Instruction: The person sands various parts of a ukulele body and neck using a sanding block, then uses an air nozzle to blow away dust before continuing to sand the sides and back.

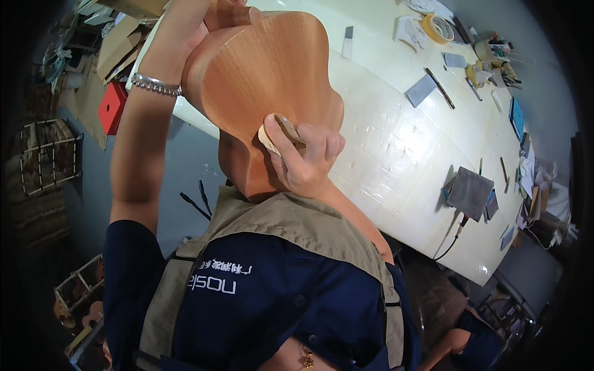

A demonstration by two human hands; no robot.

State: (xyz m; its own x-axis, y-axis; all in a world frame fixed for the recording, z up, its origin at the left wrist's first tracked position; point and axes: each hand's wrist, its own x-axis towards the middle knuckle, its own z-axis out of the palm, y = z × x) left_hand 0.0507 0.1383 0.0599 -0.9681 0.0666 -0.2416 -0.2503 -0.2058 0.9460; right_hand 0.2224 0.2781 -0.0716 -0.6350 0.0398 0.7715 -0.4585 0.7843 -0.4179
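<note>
An unfinished brown wooden ukulele body (269,68) rests tilted between my lap and the table edge, its broad smooth face turned up. My left hand (197,21) is closed around its neck end at the top of the view, with the fingers partly out of sight. On the lower part of the face lies my right hand (306,157), its fingers closed on a folded cream piece of sandpaper (268,140). The sandpaper touches the wood near the waist of the body. A beige apron (247,213) meets the instrument's near end.
The white table (383,173) carries a grey sheet (421,91), a tape roll (438,28), a dark square block with a cable (470,193) and several small tools. A red box (112,108) and cardboard (117,46) stand left. Another person (473,340) sits at the lower right.
</note>
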